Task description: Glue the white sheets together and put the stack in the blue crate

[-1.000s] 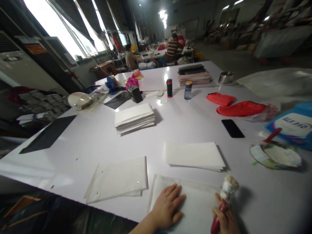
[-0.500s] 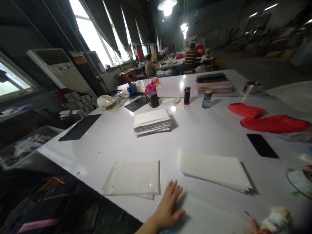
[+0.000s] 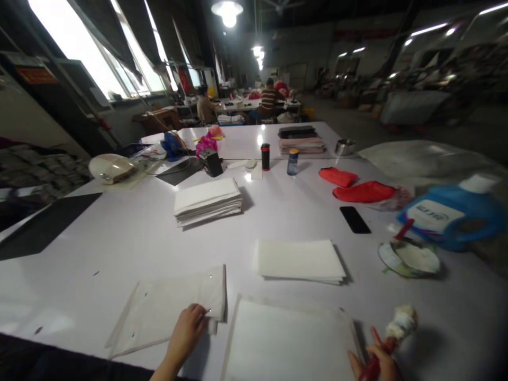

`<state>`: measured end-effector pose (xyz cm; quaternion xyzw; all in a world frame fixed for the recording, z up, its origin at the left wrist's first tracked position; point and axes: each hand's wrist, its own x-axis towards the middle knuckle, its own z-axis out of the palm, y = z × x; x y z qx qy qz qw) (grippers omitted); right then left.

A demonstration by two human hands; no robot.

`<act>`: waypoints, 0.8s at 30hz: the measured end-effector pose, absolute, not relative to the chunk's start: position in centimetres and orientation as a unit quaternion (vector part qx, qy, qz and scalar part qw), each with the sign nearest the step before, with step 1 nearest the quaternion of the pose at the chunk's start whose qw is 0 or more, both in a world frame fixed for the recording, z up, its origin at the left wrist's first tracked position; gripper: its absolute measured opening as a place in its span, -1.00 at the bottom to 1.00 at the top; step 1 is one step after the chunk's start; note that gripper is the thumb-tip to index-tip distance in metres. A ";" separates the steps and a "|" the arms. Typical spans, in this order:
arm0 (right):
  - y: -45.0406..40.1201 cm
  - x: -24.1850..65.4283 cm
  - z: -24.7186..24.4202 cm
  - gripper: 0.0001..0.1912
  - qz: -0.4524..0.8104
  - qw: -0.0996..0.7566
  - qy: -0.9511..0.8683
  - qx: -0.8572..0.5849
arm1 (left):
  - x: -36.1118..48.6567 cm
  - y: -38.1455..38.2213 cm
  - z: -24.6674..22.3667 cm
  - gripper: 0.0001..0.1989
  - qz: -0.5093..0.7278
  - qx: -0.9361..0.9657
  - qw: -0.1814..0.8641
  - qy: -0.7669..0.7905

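Observation:
My left hand (image 3: 188,329) pinches the near right corner of a pale sheet stack with small holes (image 3: 170,304), and that corner is slightly lifted. At the lower right, my right hand (image 3: 379,360) grips the red handle of a tool with a wrapped, whitish head (image 3: 402,323). The right fingers are beside the right edge of a large pale sheet (image 3: 291,341) lying flat in front of me. Beyond that sheet lies a folded white stack (image 3: 298,259). A thicker white stack (image 3: 208,201) sits farther back.
On the right are a bowl of pale paste (image 3: 410,259), a blue detergent bottle (image 3: 448,214), a black phone (image 3: 354,219) and red cloth pieces (image 3: 363,191). Two drink bottles (image 3: 265,157) (image 3: 292,163) stand farther back. Dark sheet (image 3: 47,225) on the left. Two people sit at a distant table.
The view has turned right. My left hand has moved left from the large sheet to the holed stack and taken its corner. My right hand and its tool have come further into view.

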<state>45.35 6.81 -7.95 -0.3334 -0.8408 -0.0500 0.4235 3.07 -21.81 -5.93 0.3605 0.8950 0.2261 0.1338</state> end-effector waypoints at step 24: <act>6.7 48.0 -11.6 -0.53 0.078 0.317 -0.859 -0.395 | 20.1 -9.2 -1.4 -0.22 0.134 0.683 0.214 0.685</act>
